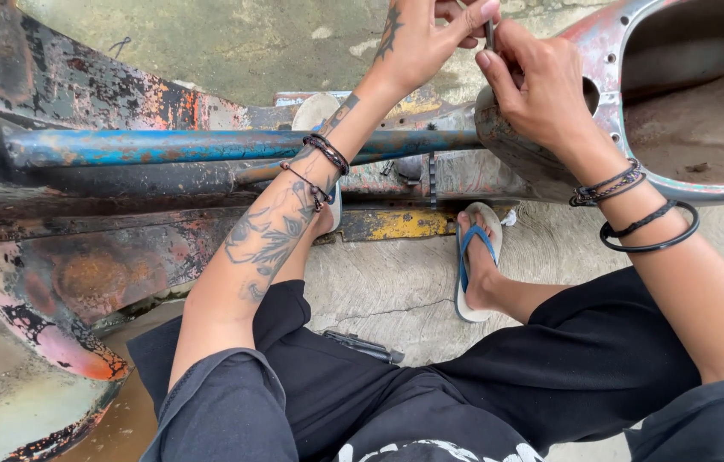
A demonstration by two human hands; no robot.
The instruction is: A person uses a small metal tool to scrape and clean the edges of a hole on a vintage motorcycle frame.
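My left hand (426, 38) and my right hand (533, 81) meet at the top of the view over a rusty, paint-worn scooter frame (122, 171). Both pinch a thin dark metal piece (489, 32) held upright between the fingertips, just above the frame's rounded rear edge (507, 145). What the piece is exactly stays too small to tell. My left forearm, tattooed and wearing cord bracelets, crosses a blue tube (191, 145) of the frame. Black bangles circle my right wrist.
I squat on cracked concrete (396, 291) in blue-strapped flip-flops (477, 257). A dark tool (366, 346) lies on the ground between my legs. The open, dusty body shell (695, 111) sits at the right; peeling painted panels (28, 342) fill the left.
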